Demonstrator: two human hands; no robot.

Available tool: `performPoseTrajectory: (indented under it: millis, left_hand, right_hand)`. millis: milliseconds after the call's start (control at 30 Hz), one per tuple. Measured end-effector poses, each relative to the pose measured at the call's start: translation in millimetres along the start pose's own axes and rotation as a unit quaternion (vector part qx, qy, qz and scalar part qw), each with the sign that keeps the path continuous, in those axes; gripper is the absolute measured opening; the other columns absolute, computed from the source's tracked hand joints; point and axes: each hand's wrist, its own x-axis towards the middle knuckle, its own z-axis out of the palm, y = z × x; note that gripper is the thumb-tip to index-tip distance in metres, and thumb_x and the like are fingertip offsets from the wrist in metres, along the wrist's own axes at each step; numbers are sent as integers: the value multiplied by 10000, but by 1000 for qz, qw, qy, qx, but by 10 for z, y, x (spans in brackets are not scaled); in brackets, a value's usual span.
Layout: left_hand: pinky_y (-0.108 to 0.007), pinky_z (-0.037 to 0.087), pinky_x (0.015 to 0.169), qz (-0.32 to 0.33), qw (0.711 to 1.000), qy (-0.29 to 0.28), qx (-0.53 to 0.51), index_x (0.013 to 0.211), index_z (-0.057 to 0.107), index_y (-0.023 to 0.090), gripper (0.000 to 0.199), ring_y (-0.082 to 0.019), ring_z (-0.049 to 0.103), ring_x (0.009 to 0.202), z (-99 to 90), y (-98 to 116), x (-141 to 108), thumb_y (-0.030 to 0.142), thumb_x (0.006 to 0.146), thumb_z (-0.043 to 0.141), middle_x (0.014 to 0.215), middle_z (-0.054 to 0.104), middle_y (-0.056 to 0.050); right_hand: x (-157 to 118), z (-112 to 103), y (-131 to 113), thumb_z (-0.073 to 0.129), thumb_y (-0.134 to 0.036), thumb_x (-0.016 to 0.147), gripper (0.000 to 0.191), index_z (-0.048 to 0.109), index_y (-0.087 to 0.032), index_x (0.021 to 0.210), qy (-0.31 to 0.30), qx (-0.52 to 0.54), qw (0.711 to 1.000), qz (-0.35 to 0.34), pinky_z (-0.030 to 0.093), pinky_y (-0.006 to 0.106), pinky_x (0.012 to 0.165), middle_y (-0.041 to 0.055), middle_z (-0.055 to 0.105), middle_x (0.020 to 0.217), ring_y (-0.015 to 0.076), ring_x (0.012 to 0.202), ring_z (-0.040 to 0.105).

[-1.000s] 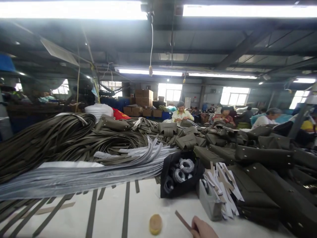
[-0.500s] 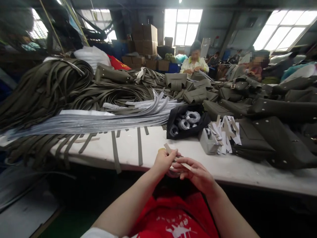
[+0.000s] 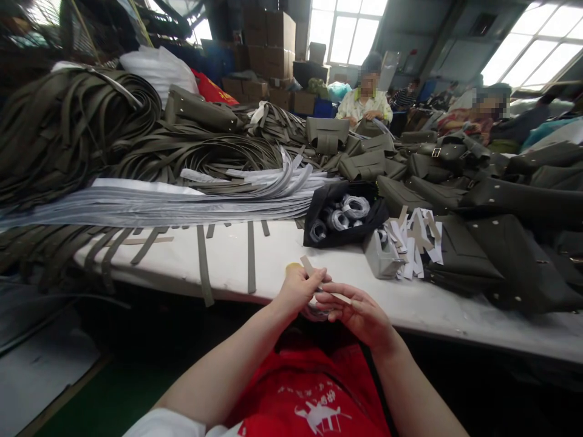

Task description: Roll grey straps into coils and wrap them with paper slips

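Near the table's front edge, both hands hold a narrow beige strip (image 3: 306,264). My left hand (image 3: 298,290) pinches it between thumb and fingers, with one end sticking out above. My right hand (image 3: 362,315) grips the other part, close beside the left. Under the fingers, a clear, shiny ring-shaped thing (image 3: 314,311) shows in part; it looks like a roll, and which hand bears it is hard to see. Something yellow (image 3: 294,267) lies at the left hand's far side.
A black bag (image 3: 314,233) of clear rolls and a tape dispenser (image 3: 382,261) with cut strips (image 3: 414,249) stand beyond my hands. Grey-white strips (image 3: 218,209) and dark straps (image 3: 91,121) pile up left, dark bags (image 3: 483,261) right. A person (image 3: 367,106) sits opposite.
The view has tipped downward a little, so the table sits higher and farther left in the picture. My hands keep nearly the same hold on the strip.
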Motion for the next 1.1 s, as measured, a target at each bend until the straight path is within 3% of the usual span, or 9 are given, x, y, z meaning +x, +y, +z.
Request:
performPoseTrajectory:
  millis: [300,633,767,833,900,1033,1067,1100]
  left_hand:
    - [-280,488,661,-1,999,14,34,779,735,108,390,-191,654,688,-13,-41,16,482,762,625,742,736,-90]
    - [-291,508,696,19,996,16,81,775,732,124,355,-206,674,729,-15,-16,-2,442,793,577,771,747,-86]
    - [-281,505,703,46,993,17,104,789,723,142,349,-199,673,739,-3,-65,-9,448,822,559,782,743,-70]
    - [-274,499,691,61,990,7,124,781,718,149,366,-194,667,723,5,-104,5,458,847,532,758,732,-64]
    - [-271,492,717,83,985,-24,148,766,720,157,396,-194,669,740,21,-133,42,458,878,488,757,728,-64]
    - [-279,456,736,94,949,-88,287,773,746,190,434,-212,671,789,134,-126,214,444,912,422,783,739,-67]
    - [-285,444,718,85,935,-86,334,773,750,196,429,-220,668,782,190,-116,279,444,907,427,775,738,-71]
    - [-291,430,696,76,921,-78,374,762,751,195,423,-229,662,764,256,-107,352,446,900,440,757,733,-80]
  right_hand:
    - [1,-12,10,608,-336,828,389,672,-135,1156,16,9,999,34,546,270,750,153,724,1118,242,1034,688]
    - [-22,-49,74,617,-368,810,422,676,-119,1145,20,21,998,50,548,266,742,171,728,1094,239,993,700]
    - [-16,-73,160,586,-500,843,416,718,-132,983,102,-61,992,45,534,258,629,157,759,949,229,854,723]
    - [-28,-98,157,555,-556,860,447,718,-143,906,160,-160,974,24,508,249,553,109,755,782,192,682,707]
    - [-58,-141,88,526,-553,885,442,730,-163,923,171,-307,936,-8,495,259,551,52,709,660,160,590,653]
    - [-121,-309,-159,567,-482,880,329,778,-230,889,157,-582,789,-117,479,313,691,40,626,690,180,721,584]
    - [-120,-372,-205,583,-481,868,317,781,-232,864,176,-597,770,-137,474,318,704,46,620,711,186,745,577]
    - [-105,-444,-234,585,-492,863,329,777,-225,852,206,-582,772,-148,471,312,680,45,612,699,183,725,572]
